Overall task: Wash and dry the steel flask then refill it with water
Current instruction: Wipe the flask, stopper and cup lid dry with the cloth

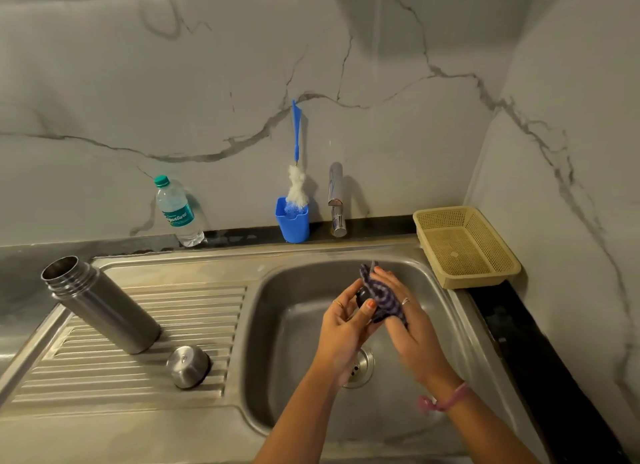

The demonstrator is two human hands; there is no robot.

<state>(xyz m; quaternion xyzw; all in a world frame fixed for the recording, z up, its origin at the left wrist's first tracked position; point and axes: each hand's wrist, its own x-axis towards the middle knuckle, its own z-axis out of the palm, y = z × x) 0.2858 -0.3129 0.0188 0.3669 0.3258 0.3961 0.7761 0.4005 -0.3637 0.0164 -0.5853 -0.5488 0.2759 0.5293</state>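
The steel flask (100,304) stands open and uncapped on the ribbed drainboard (194,311) at the left. Its steel cup lid (188,366) sits upside down beside it. Over the sink basin (287,359), my left hand (346,325) holds a small dark round stopper (363,295). My right hand (405,321) grips a purple striped cloth (379,295) and presses it against the stopper. The cloth covers most of the stopper.
A plastic water bottle (178,212) with a green cap stands at the back wall. A blue cup (292,221) holds a bottle brush (296,176). The chrome tap (336,200) is beside it. A beige plastic basket (465,247) sits at the back right corner.
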